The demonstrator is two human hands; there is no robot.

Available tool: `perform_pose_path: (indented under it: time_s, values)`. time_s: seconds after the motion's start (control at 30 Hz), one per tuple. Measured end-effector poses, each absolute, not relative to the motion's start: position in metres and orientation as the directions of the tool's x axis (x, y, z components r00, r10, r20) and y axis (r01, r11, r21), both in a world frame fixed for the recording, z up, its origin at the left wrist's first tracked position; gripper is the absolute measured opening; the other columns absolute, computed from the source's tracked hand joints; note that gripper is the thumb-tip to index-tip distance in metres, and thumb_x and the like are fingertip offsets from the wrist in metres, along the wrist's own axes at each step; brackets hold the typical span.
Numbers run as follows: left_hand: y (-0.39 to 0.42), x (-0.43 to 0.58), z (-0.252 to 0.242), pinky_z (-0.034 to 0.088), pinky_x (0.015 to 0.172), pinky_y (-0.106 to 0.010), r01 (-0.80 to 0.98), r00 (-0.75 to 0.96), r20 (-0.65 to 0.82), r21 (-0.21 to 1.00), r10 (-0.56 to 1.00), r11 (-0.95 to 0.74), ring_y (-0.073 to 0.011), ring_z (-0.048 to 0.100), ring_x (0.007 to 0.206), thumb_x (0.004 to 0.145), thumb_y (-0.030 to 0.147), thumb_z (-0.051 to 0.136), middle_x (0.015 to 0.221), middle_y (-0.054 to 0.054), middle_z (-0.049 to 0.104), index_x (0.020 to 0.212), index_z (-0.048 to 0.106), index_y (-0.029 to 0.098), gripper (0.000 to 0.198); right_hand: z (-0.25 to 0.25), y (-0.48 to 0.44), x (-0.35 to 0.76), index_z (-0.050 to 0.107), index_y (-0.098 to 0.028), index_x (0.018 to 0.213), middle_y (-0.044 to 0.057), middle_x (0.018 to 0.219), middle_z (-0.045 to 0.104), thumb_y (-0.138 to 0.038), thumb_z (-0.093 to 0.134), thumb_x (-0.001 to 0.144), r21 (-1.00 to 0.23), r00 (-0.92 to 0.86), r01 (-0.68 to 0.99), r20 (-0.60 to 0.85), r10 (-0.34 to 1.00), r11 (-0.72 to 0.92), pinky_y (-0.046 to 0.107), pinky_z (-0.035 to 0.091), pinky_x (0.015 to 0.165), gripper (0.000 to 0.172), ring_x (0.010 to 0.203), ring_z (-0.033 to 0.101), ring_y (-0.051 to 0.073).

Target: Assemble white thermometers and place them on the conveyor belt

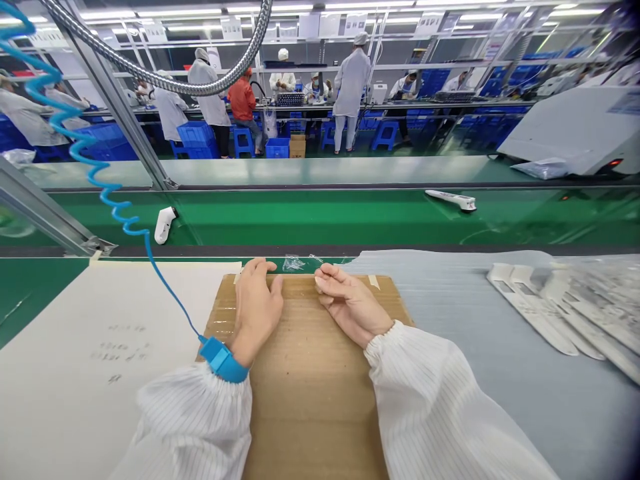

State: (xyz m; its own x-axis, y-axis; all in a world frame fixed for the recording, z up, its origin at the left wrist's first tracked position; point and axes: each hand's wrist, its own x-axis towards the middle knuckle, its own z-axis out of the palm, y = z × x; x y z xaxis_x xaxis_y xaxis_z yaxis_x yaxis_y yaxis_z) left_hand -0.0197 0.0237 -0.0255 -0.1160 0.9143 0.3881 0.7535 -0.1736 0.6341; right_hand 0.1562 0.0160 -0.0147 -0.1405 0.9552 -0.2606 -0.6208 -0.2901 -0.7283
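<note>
A brown cardboard sheet (310, 393) lies in front of me, with bits of tape at its far edge. Over its far left corner rests my left hand (257, 303), fingers loosely curved and thumb apart, holding nothing. A blue wrist strap (223, 360) with a coiled cord is around that wrist. Near the far right part of the cardboard, my right hand (353, 303) has thumb and forefinger pinched together; what sits between them is too small to make out. Just beyond the cardboard, between both hands, lies a small clear bag (293, 263) with tiny parts.
Several white plastic parts (533, 307) lie on the grey foam sheet (440, 373) at right. White paper (60, 400) covers the left side. Two white devices, one left (165, 225) and one right (453, 200), lie on the green belt (300, 217). People work farther back.
</note>
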Motion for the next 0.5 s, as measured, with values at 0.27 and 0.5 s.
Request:
perform_pose_path:
  time_s: [0.27,0.5]
  values:
    - [0.0233,-0.0189,-0.0241,0.044,0.107,-0.048,0.752,-0.118,0.384,0.637,0.916,-0.171,-0.029,0.057,0.121,0.087,0.019,0.055,0.121,-0.014,0.062,0.101,0.062,0.017,0.016,-0.0205,0.0175,0.1569,0.071,-0.02,0.087,-0.002,0.09,0.067,-0.006,0.087,0.055,-0.726,-0.136,-0.633,-0.238,0.962,-0.269,0.024,0.047,0.077,0.038,0.081,0.059,0.009]
    - [0.0233,-0.019,-0.0244,0.044,0.107,-0.048,0.752,-0.113,0.385,0.636,0.916,-0.174,-0.029,0.057,0.121,0.087,0.019,0.055,0.121,-0.013,0.062,0.1,0.062,0.018,0.015,-0.0206,0.0171,0.1576,0.071,-0.02,0.087,-0.002,0.091,0.066,-0.008,0.087,0.056,-0.725,-0.147,-0.633,-0.233,0.961,-0.273,0.023,0.047,0.076,0.037,0.08,0.058,0.009]
